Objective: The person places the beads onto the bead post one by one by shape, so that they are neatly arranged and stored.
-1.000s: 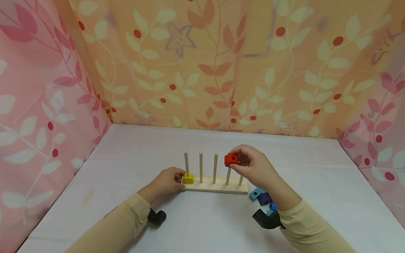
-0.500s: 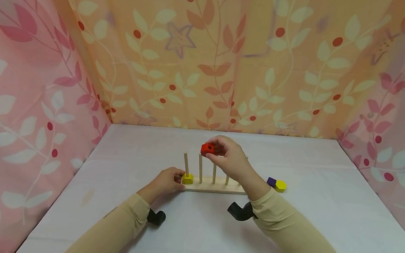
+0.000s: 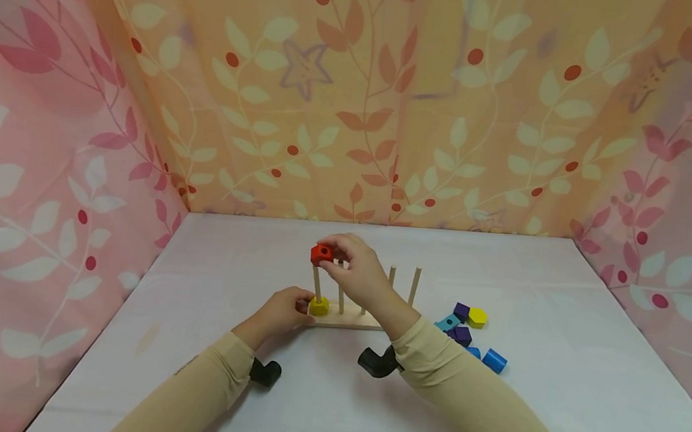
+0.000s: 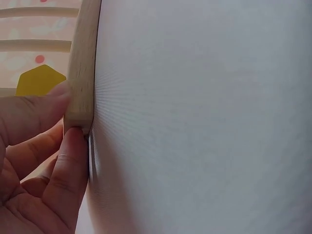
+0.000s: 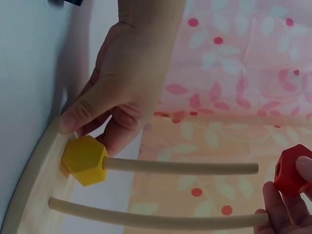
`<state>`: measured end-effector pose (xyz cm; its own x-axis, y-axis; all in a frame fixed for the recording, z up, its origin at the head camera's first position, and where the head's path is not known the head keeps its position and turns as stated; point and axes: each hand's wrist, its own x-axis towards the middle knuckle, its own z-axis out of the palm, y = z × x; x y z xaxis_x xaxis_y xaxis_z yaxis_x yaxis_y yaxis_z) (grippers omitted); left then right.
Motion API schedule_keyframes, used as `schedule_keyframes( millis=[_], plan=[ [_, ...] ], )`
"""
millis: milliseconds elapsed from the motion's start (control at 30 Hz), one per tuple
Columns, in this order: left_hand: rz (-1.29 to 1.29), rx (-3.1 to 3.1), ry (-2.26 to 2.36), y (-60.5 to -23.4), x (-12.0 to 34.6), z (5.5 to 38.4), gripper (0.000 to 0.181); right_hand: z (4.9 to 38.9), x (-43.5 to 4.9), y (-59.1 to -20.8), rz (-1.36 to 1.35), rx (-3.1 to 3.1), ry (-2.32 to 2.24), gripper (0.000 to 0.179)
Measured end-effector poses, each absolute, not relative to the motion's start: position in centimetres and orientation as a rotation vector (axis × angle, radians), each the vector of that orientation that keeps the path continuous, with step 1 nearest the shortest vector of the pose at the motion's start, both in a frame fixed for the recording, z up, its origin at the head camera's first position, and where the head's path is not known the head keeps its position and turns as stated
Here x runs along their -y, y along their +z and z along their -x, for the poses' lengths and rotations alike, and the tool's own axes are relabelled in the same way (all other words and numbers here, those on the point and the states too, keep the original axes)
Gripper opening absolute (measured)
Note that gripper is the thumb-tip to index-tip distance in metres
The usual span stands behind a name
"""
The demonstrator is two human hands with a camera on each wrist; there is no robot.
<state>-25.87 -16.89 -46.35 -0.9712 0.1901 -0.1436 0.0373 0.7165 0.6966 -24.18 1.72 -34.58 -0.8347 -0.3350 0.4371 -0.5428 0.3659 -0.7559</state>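
Just below the centre of the head view, my right hand [image 3: 359, 266] pinches a red hexagonal block [image 3: 318, 255] with a hole, just apart from the tip of the leftmost wooden peg [image 3: 317, 285]. At the foot of that peg sits a yellow hexagonal block [image 3: 318, 307], on the pale wooden base [image 3: 343, 323] whose left end my left hand [image 3: 277, 311] grips. Right of centre lie purple blocks [image 3: 462, 336] and a blue cylinder [image 3: 495, 361].

left hand [image 3: 277, 311] grips low, right hand [image 3: 361, 271] pinches higher.
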Motion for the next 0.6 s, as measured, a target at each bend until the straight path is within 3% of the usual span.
schedule_keyframes(
  millis=[600],
  plan=[
    [-0.16, -2.702, 1.083, -46.0, 16.8, 25.6, 0.048, 24.5, -0.2, -35.7, -0.7, 2.446, 1.508, 0.029]
  ],
)
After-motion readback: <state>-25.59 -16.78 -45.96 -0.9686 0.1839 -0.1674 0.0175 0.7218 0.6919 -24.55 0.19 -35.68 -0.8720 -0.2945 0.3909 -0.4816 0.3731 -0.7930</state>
